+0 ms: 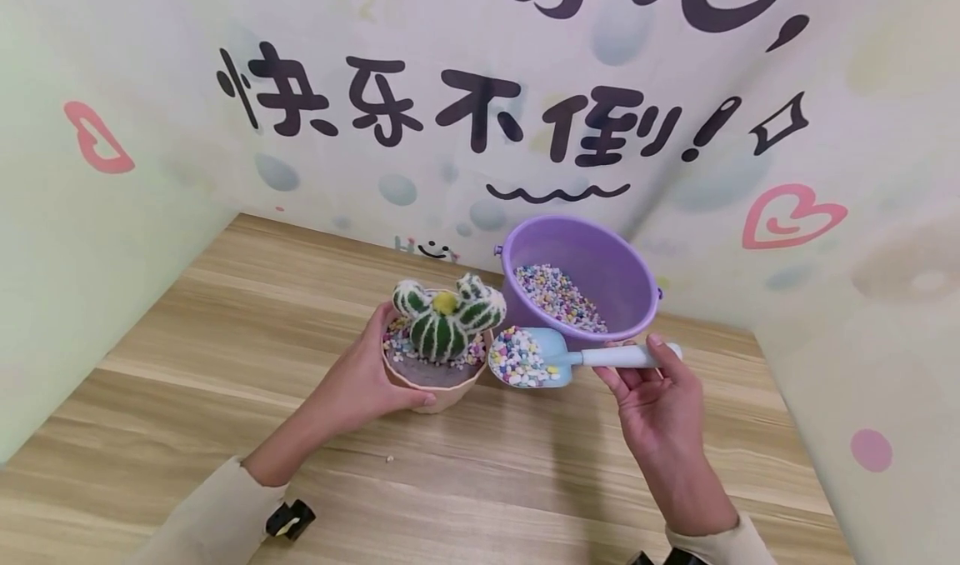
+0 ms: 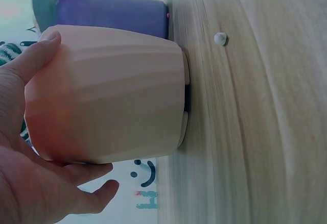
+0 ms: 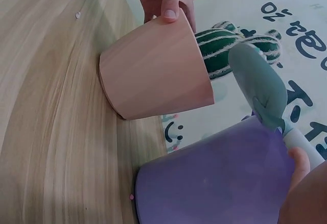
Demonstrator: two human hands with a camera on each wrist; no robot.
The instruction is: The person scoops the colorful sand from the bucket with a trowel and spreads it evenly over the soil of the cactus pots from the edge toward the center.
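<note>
My left hand grips a pale pink flowerpot by its side, thumb near the rim. The pot stands on the table. A green, white-striped toy cactus with a yellow tuft rises from grey filling, with coloured pebbles around part of it. My right hand pinches the white handle of a light blue hand shovel. Small multicoloured pebbles heap in its blade, which is level beside the pot's right rim. In the right wrist view, the shovel's underside is visible.
Behind the shovel stands a purple bucket partly filled with the same pebbles. One loose pale pebble lies on the wood-grain table. A printed cloth wall borders the table's back.
</note>
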